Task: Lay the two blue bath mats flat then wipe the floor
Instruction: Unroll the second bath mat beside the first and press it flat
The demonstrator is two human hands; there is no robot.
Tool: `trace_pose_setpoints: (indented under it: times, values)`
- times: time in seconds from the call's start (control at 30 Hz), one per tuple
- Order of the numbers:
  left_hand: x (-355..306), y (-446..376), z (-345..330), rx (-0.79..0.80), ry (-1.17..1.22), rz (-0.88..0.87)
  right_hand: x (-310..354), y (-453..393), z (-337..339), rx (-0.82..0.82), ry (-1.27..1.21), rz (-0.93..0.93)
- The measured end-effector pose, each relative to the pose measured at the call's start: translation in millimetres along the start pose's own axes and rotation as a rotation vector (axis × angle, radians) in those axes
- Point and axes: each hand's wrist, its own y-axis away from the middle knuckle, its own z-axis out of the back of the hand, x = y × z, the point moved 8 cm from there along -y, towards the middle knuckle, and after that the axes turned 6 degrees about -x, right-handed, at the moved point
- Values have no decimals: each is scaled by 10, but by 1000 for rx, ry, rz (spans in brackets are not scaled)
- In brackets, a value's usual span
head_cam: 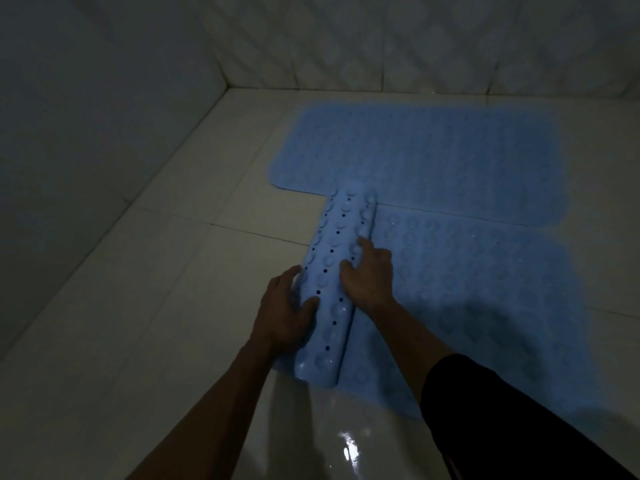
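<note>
Left hand [287, 306] spread open, palm and fingers pressed on the left flank of the rolled part [334, 282] of the near bath mat [478, 289]. Right hand [369, 275] open too, fingers curled over the roll's top right side. Roll shows suction cups and drain holes; rest of that mat lies flat to the right. Far bath mat [422, 150] flat by the wall [381, 39], touching the roll's far end. Tiled floor [173, 271] glossy near the bottom edge.
</note>
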Motion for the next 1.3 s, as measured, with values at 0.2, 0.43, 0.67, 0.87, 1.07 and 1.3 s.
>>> trace_pose_setpoints:
  times: [0.2,0.43,0.67,0.87,1.07,1.3]
  values:
    - [317,-98,37,-41,-15,90,223,-21,-439,112,-5,84]
    - [749,-246,90,25,-166,50,346,-197,-675,76,261,357]
    - [936,-450,391,-174,-247,85,436,-228,-1149,263,539,373]
    - [1088,-594,483,-126,-474,141,384,-237,-1304,294,725,464]
    - [1267,-749,556,-114,-746,229,319,-298,-1310,254,758,490]
    - [1164,-1000,551,-51,-896,108,416,-405,-1212,168,740,502]
